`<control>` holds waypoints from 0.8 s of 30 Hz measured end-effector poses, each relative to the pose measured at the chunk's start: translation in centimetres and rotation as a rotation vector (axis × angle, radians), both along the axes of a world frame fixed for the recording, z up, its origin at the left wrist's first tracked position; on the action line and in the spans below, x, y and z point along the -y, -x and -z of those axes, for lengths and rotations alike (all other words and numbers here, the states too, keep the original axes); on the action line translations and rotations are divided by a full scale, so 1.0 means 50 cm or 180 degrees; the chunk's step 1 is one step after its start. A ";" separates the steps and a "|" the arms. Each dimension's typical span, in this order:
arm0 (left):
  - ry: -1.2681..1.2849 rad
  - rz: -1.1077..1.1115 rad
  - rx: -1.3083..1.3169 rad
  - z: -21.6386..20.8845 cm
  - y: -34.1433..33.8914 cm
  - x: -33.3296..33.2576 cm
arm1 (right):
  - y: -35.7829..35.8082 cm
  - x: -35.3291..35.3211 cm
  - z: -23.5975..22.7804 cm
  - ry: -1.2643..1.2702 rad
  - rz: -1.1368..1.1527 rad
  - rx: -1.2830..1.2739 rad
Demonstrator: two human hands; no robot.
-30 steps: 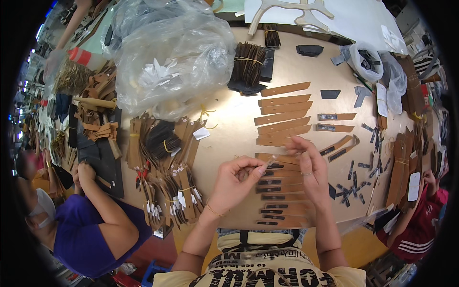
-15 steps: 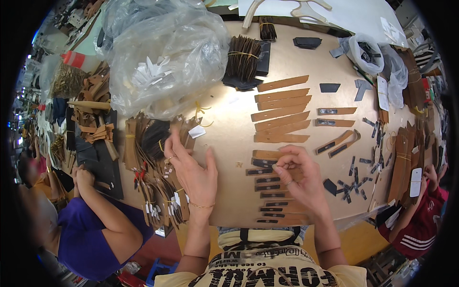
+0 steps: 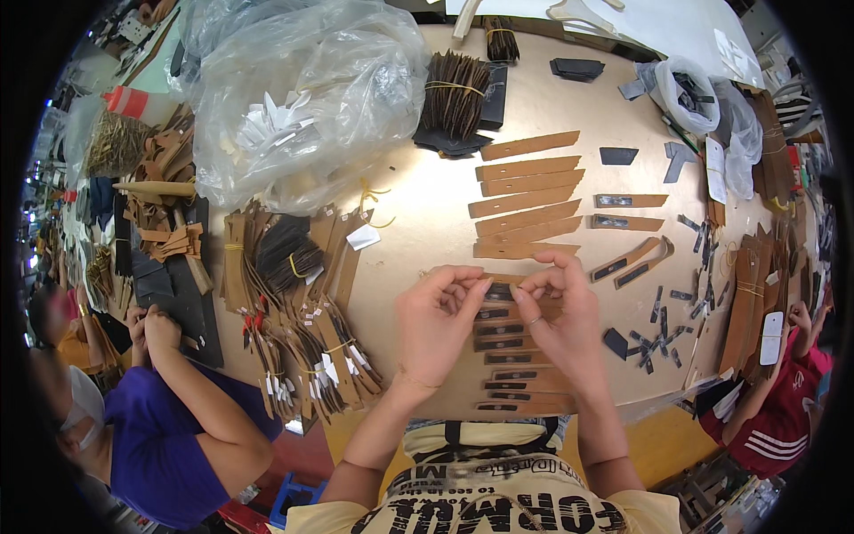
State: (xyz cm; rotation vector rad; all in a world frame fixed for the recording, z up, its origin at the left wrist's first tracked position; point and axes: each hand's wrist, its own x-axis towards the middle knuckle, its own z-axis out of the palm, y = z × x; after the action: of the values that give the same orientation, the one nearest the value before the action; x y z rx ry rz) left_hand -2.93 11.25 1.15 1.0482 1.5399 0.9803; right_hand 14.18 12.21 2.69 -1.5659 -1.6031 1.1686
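Note:
Both my hands meet over a tan leather strip on the table. A small black strip (image 3: 500, 292) lies along it. My left hand (image 3: 438, 320) has its fingertips closed at the black strip's left end. At its right end my right hand (image 3: 569, 325) pinches with thumb and forefinger. Whether the strip is lifted or pressed flat is hard to tell. Below it, toward me, runs a column of tan strips with black patches (image 3: 507, 344), partly under my right hand. Farther off lie several plain tan leather strips (image 3: 529, 206).
Loose black strips (image 3: 658, 344) lie scattered on the right, near a plastic bag of dark scraps (image 3: 685, 93). At left are bundled tan straps (image 3: 334, 343) and a large clear plastic bag (image 3: 311, 107). A dark banded stack (image 3: 454, 93) stands behind. Co-workers sit at both sides.
My left hand has left the bundles on the left and come over to the black strip beside my right hand. My right hand has shifted slightly, its fingers still pinched.

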 end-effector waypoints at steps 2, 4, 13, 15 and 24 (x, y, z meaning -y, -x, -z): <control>-0.0290 -0.0038 -0.0426 0.008 -0.010 -0.003 | 0.005 -0.001 0.010 -0.0168 0.0021 0.0287; -0.0361 -0.0121 -0.0498 0.013 -0.016 -0.004 | 0.008 -0.002 0.017 -0.0088 0.0106 0.0238; -0.0415 -0.0199 -0.0723 0.019 -0.025 -0.008 | 0.012 0.000 0.027 0.0040 0.0250 0.0215; -0.0424 -0.0195 -0.0768 0.019 -0.026 -0.009 | 0.014 0.000 0.028 0.0042 0.0296 0.0210; -0.0500 -0.0129 -0.0914 0.021 -0.030 -0.012 | 0.020 -0.001 0.032 -0.0076 0.0323 0.0316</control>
State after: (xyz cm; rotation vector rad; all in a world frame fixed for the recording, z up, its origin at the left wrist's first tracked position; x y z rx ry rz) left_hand -1.43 11.85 0.12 1.3184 1.7429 1.0252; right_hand 13.19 12.26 1.10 -1.6927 -1.5745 1.0287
